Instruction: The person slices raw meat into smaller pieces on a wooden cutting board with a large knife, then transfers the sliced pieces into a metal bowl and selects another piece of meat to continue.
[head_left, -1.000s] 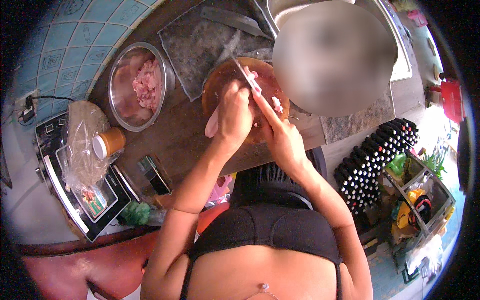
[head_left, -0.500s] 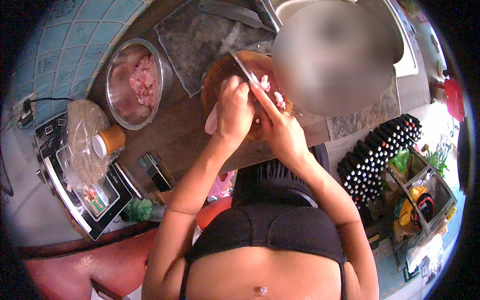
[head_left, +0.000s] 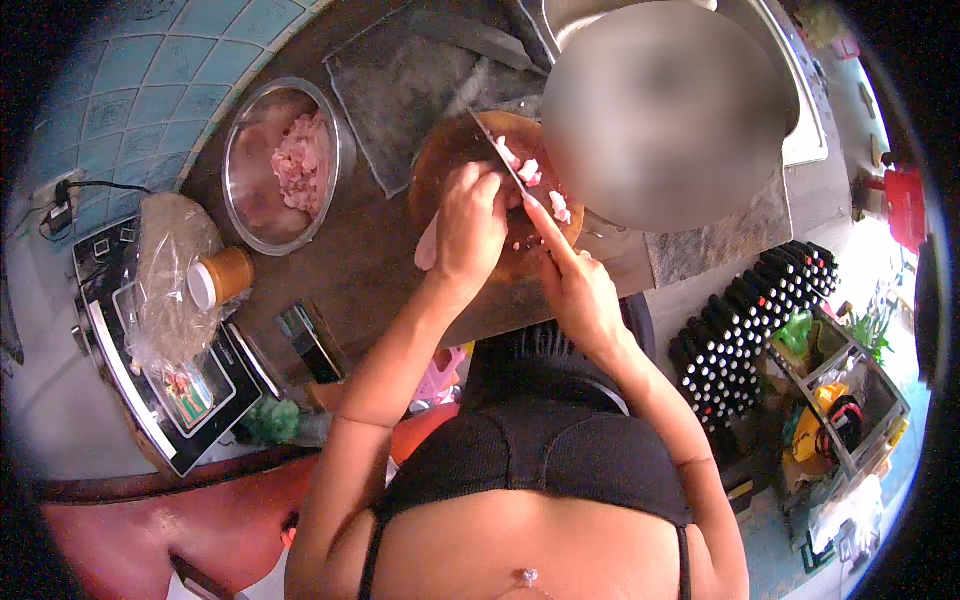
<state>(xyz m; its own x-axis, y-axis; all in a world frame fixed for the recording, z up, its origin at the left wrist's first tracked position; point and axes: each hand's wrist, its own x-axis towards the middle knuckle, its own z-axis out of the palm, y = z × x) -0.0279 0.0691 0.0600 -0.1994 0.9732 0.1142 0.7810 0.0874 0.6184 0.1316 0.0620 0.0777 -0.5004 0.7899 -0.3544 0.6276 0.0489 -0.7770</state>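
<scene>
L hand (head_left: 472, 235) curled round meat strip (head_left: 427, 246), R hand (head_left: 582, 298) closed on knife (head_left: 501, 153), both hiding part of board (head_left: 440, 160); steel bowl (head_left: 250, 170) w/ meat pcs (head_left: 302, 165) at L, grey cloth (head_left: 375, 110) behind.

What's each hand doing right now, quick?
Left hand: closed over the meat on the board.
Right hand: closed, holding the knife.

Meat pieces (head_left: 560, 207) lie on the board (head_left: 436, 158), a bowl (head_left: 250, 205) left of it, a cloth (head_left: 388, 110) behind
</scene>
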